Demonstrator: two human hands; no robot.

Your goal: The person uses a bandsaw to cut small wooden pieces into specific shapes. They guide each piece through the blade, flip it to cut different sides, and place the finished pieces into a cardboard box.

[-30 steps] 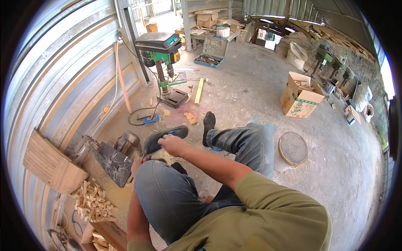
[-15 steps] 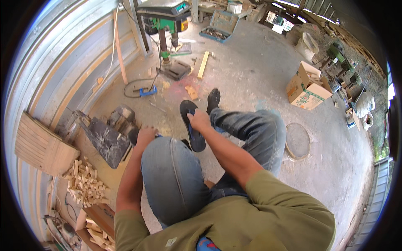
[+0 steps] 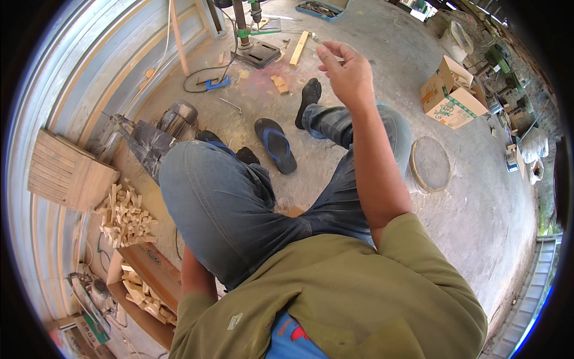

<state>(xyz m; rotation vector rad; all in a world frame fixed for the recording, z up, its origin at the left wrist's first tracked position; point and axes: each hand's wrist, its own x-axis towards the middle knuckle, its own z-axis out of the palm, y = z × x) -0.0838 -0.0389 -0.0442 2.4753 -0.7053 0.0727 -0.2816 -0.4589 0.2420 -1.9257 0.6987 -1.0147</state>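
My right hand [image 3: 347,75] is raised above the floor ahead of my right knee, its fingers slightly bent and apart, with nothing in them. My left hand is hidden; only part of the left forearm [image 3: 196,275] shows beside my left thigh. A dark flip-flop with a blue strap [image 3: 276,146] lies on the floor between my legs. Its mate, another flip-flop [image 3: 214,141], is partly hidden behind my left knee. My right foot in a dark sock [image 3: 310,96] rests on the floor, and the tip of my left sock [image 3: 247,157] shows past the knee.
A drill press base [image 3: 256,54], a blue clamp [image 3: 216,82] and a wood strip [image 3: 299,49] are ahead. On the left are a motor-driven machine [image 3: 146,137], a heap of wood pieces [image 3: 127,215] and a carton [image 3: 158,263]. Another carton [image 3: 451,99] stands at right.
My right hand has let go of the flip-flop and risen forward and right. My left hand has drawn back from the left knee out of sight. The view has tilted down.
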